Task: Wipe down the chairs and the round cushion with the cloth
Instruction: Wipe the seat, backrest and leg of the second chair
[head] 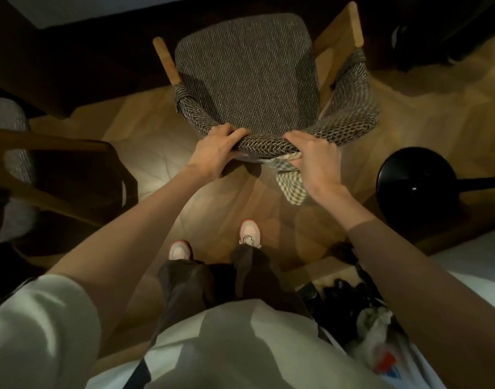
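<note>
both hands on the chair back, cloth under the right

head view: an upholstered armchair point(246, 80) with a grey woven seat and light wooden legs stands in the upper centre of the frame, on a herringbone wooden floor point(156, 153). its curved backrest point(266, 144), covered in a coarser weave, faces the person. the left hand point(215, 153) grips the top of the backrest just left of centre, with its fingers curled over the edge. the right hand point(316, 161) grips the same rim just right of centre and pinches a green-and-white checked cloth point(291, 183) against it. the loose end of the cloth hangs down below the hand. the two hands are near each other but apart

at the left edge of the frame is part of a second chair point(58, 164), with a dark wooden frame and grey padding. at the right edge a round black base point(414, 181) rests on the floor, with a dark pole running off to the right. below the hands are two pale sneakers point(250, 234) and dark trousers. in the lower right lies a heap of black and clear plastic bags point(375, 327)
</note>
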